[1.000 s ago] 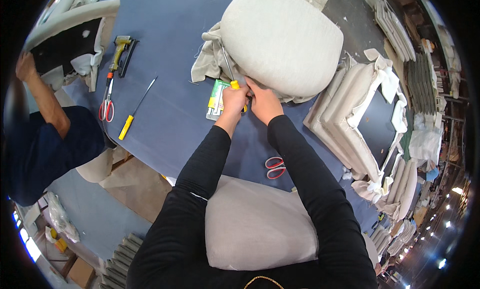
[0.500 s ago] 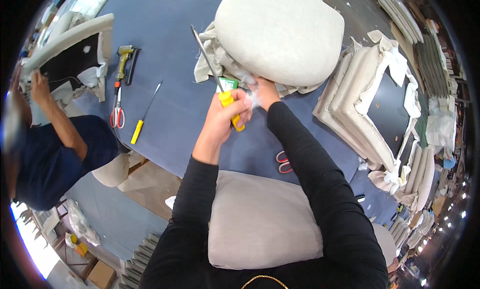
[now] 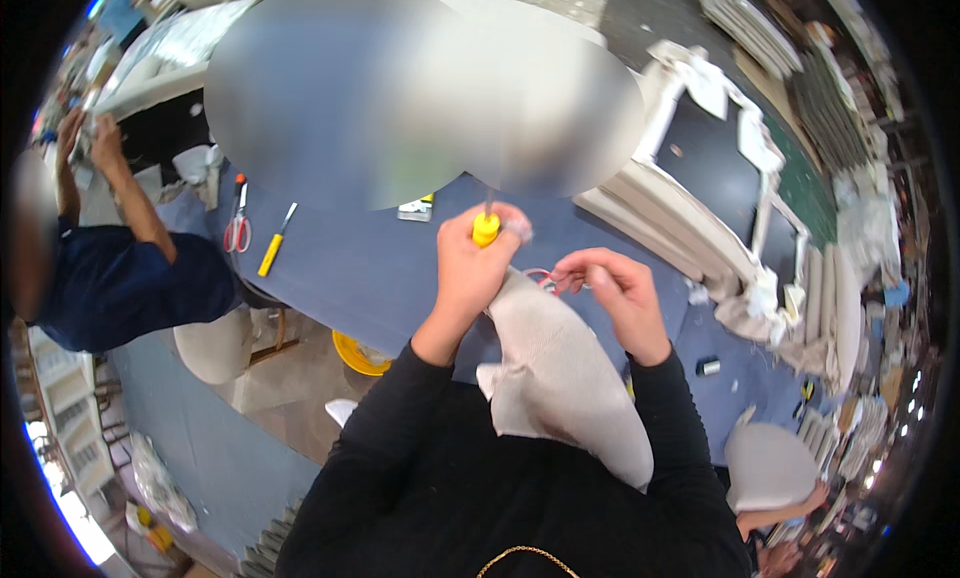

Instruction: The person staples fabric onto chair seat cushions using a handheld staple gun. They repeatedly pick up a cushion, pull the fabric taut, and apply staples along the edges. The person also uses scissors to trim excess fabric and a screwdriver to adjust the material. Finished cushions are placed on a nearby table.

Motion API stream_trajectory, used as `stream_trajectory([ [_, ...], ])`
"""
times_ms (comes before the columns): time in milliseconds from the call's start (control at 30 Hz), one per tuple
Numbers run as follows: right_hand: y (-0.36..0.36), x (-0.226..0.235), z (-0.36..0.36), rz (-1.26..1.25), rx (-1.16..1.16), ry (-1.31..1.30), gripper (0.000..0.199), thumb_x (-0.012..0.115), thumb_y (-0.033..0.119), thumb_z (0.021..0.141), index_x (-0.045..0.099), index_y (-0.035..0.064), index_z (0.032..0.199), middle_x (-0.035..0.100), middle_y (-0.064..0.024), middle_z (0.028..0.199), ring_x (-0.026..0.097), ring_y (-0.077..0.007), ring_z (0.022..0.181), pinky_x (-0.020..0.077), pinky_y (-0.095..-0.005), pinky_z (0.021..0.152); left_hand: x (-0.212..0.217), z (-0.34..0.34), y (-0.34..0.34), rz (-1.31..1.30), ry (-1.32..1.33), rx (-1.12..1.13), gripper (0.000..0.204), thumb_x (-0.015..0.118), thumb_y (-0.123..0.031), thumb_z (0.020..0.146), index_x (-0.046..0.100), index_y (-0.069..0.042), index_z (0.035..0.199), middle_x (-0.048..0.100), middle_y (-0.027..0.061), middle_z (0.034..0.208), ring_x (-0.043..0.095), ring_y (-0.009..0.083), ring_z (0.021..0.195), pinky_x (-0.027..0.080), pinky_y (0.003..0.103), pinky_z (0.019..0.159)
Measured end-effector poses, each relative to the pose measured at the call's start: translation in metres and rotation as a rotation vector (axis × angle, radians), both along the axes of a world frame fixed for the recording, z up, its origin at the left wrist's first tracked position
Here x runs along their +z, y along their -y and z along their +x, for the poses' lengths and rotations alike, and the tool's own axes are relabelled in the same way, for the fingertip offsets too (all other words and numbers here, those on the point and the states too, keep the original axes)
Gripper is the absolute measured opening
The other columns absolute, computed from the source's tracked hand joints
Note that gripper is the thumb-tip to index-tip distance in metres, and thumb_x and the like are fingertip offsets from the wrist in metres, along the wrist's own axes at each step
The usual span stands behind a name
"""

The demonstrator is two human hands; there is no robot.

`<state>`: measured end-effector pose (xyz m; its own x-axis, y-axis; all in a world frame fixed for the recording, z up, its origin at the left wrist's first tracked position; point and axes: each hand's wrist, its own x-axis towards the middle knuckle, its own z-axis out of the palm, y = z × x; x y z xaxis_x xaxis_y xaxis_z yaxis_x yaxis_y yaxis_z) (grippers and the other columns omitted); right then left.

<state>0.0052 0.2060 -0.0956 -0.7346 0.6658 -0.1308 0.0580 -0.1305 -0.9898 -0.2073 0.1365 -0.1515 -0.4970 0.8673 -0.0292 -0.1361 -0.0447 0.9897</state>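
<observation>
My left hand (image 3: 470,263) is closed around the yellow handle of a screwdriver (image 3: 486,230), its shaft pointing away from me. A wisp of white fluff (image 3: 522,224) shows at its fingers. Just below this hand, a beige fabric-covered cushion (image 3: 570,368) stands tilted in front of my body, a loose flap at its left. Whether my left hand touches it, I cannot tell. My right hand (image 3: 622,296) is open, fingers curved and thumb apart. Its fingertips are beside the red handle loops of scissors (image 3: 540,276), partly hidden behind the cushion's top.
A blurred patch covers the far middle of the blue table (image 3: 340,268). Red-handled scissors (image 3: 238,233) and another yellow-handled tool (image 3: 272,252) lie left. Upholstered panels (image 3: 680,208) are stacked right. A co-worker (image 3: 120,268) works at far left. A yellow basin (image 3: 358,353) sits below the table edge.
The cushion in front of me has gone from lying flat to tilted upright. My right hand has left the far beige cushion and come back to the scissors. The screwdriver has swung more upright.
</observation>
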Motion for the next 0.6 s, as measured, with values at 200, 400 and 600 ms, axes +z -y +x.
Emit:
stream_trajectory([
  [200, 0.058, 0.082, 0.104, 0.393, 0.08, -0.061, 0.088, 0.105, 0.044, 0.067, 0.067, 0.0047, 0.137, 0.069, -0.0128, 0.141, 0.064, -0.0331, 0.137, 0.0458, -0.0468, 0.12, 0.023, 0.097, -0.021, 0.13, -0.057, -0.124, 0.011, 0.078, -0.007, 0.093, 0.081, 0.002, 0.099, 0.077, 0.0042, 0.081, 0.066, 0.0065, 0.075, 0.054, 0.027, 0.069],
  [400, 0.115, 0.109, 0.173, 0.594, -0.028, 0.108, 0.07, 0.104, 0.024, 0.061, 0.074, 0.0111, 0.123, 0.07, -0.0125, 0.137, 0.066, -0.0373, 0.131, 0.0491, -0.047, 0.113, 0.068, 0.159, 0.013, 0.083, -0.152, -0.299, 0.019, 0.073, 0.0, 0.096, 0.08, 0.001, 0.113, 0.082, 0.0065, 0.096, 0.072, 0.0083, 0.089, 0.055, 0.025, 0.079],
  [600, 0.145, 0.107, 0.209, 0.786, -0.097, 0.04, 0.053, 0.096, 0.009, 0.062, 0.077, 0.01, 0.112, 0.073, -0.0128, 0.131, 0.068, -0.0388, 0.127, 0.0543, -0.05, 0.107, 0.084, 0.188, 0.031, 0.112, -0.167, -0.352, 0.02, 0.075, -0.004, 0.096, 0.079, 0.0, 0.116, 0.078, 0.0016, 0.094, 0.065, 0.0055, 0.082, 0.051, 0.024, 0.075],
])
